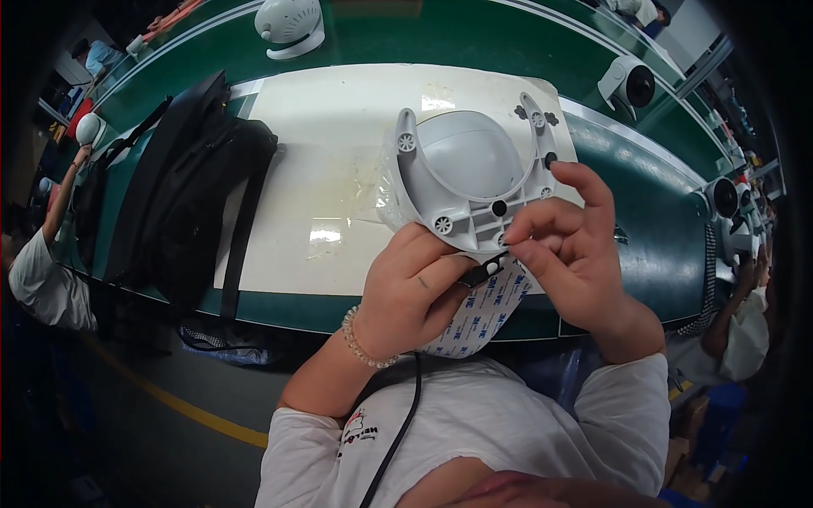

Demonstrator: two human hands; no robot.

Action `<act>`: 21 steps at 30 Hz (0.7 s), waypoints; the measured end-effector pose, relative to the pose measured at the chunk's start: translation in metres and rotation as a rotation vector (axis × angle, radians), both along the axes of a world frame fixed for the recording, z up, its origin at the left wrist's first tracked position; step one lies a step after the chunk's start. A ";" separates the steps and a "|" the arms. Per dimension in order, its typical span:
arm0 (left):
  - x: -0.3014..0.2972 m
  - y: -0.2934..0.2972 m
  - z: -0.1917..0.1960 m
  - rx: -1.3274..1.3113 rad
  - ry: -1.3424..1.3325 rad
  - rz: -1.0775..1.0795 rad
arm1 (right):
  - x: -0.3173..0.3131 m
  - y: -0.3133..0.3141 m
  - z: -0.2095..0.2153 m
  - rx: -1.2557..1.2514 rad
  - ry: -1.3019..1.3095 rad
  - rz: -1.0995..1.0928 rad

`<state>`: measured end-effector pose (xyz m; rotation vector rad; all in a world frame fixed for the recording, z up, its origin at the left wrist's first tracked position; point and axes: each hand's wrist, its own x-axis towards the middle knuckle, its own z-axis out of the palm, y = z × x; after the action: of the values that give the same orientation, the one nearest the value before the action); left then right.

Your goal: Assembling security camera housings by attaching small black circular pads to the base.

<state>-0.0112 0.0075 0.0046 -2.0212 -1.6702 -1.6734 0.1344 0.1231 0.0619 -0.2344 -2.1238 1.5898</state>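
Frame centre: left hand (411,292) grip clamped on grey domed plastic camera housing (470,173); right hand (572,245) fingertips pinched together at its lower edge, above white table (339,127).

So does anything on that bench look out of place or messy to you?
Mostly the black backpack: it sprawls over the left edge of the white mat, its strap hanging off the bench. A crumpled clear plastic bag lies beside the grey housing that both hands hold. I see no damage.
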 end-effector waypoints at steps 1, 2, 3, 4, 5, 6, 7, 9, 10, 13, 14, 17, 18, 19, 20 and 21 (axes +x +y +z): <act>0.000 0.000 0.000 0.017 0.007 0.013 | -0.001 -0.002 0.000 -0.044 -0.020 0.001; 0.001 0.001 0.000 0.033 0.013 0.028 | -0.001 -0.002 0.000 -0.046 -0.021 0.001; 0.001 0.000 0.000 0.032 0.012 0.028 | -0.002 -0.001 0.000 -0.034 -0.032 -0.009; 0.000 0.000 0.000 0.028 0.012 0.034 | -0.003 -0.001 -0.001 -0.022 -0.044 -0.018; 0.001 0.000 0.001 0.025 0.012 0.038 | -0.001 0.000 -0.004 -0.022 -0.045 -0.019; 0.001 0.000 0.002 0.025 0.011 0.036 | 0.002 0.001 -0.010 0.098 -0.010 -0.036; 0.001 0.001 0.002 0.020 0.004 0.032 | 0.004 0.002 -0.016 0.218 0.025 -0.053; 0.001 0.001 0.001 0.013 -0.003 0.029 | 0.000 0.003 -0.028 0.373 0.144 -0.091; 0.002 0.001 0.000 0.021 -0.012 0.031 | -0.001 0.003 -0.032 0.528 0.265 -0.131; 0.000 0.002 -0.001 0.036 -0.025 0.036 | 0.005 0.007 -0.024 0.789 0.231 -0.111; 0.000 0.003 0.000 0.047 -0.028 0.032 | 0.008 0.008 -0.020 0.990 0.161 -0.094; 0.002 0.004 0.000 0.058 -0.045 0.029 | 0.013 0.009 -0.025 0.807 0.202 -0.098; 0.002 0.004 0.000 0.059 -0.045 0.027 | 0.015 0.011 -0.025 0.643 0.186 -0.062; 0.002 0.003 0.000 0.050 -0.044 0.028 | 0.020 0.015 -0.023 0.581 0.179 -0.101; 0.003 0.003 0.000 0.040 -0.044 0.030 | 0.023 0.020 -0.021 0.518 0.172 -0.140; 0.003 0.002 -0.001 0.041 -0.043 0.027 | 0.021 0.027 -0.016 0.733 0.188 -0.217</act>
<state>-0.0085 0.0099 0.0036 -1.9495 -1.6539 -1.7397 0.1558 0.1506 0.0454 -0.0594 -2.2755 0.6167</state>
